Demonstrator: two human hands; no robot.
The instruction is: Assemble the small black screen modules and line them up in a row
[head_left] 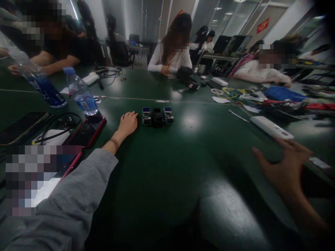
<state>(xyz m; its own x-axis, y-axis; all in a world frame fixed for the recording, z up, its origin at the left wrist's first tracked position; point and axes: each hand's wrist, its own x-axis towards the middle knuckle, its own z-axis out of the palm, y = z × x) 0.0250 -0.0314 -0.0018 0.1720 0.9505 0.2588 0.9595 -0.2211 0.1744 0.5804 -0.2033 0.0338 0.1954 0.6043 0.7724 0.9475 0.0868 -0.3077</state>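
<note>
On the green table (157, 157), a small electronic device (158, 116) stands in front of me. It has a black middle block between two small boards with dark blue squares on top. My left hand (128, 122) rests palm down just left of the device, apart from it, its fingers lying on the table with nothing in them. Over at the right, my right hand (285, 167) is raised and slightly blurred, thumb and fingers spread, holding nothing. It is nearest to a white power strip (272, 127), and a metal wrench (238, 116) lies beyond it.
Two plastic bottles, one dark blue (45, 82) and one clear (82, 92), stand at the left. Near them lie a red-edged phone (87, 131), a black phone (22, 127) and a black cable (60, 130). Tangled wires (243, 94) and a blue bin (285, 93) occupy the right. Several people sit opposite.
</note>
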